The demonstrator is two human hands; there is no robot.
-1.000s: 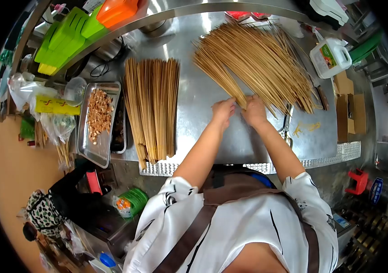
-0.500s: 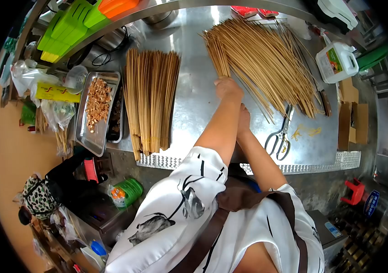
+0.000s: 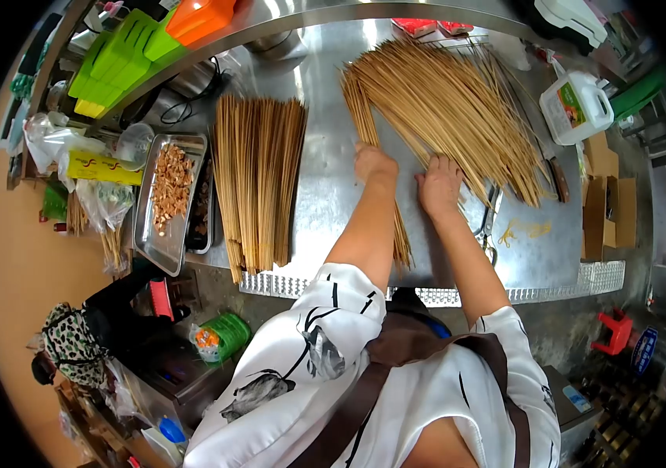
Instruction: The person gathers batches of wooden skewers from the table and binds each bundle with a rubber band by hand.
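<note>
My left hand (image 3: 376, 164) is closed around a thin bundle of bamboo skewers (image 3: 362, 113), whose lower ends show past my wrist. Beside it, my right hand (image 3: 440, 186) rests with its fingers extended on the near left edge of a large loose pile of skewers (image 3: 450, 105). To the left, thick bundles of skewers (image 3: 260, 183) lie side by side on the metal table (image 3: 325, 86). Scissors (image 3: 489, 222) lie right of my right hand, partly hidden by the forearm and skewers. Yellow rubber bands (image 3: 524, 229) are near them.
On the left is a metal tray (image 3: 145, 222) of chopped brown pieces. A wooden-handled knife (image 3: 559, 181) lies by the pile's right edge. A white jug (image 3: 578, 109) and a cardboard box (image 3: 621, 210) stand at the right. A metal shelf edge (image 3: 325, 14) crosses the top.
My hands have moved apart: the right one now lies on the loose pile. The left has come slightly down and left with the bundle, whose lower ends now show.
</note>
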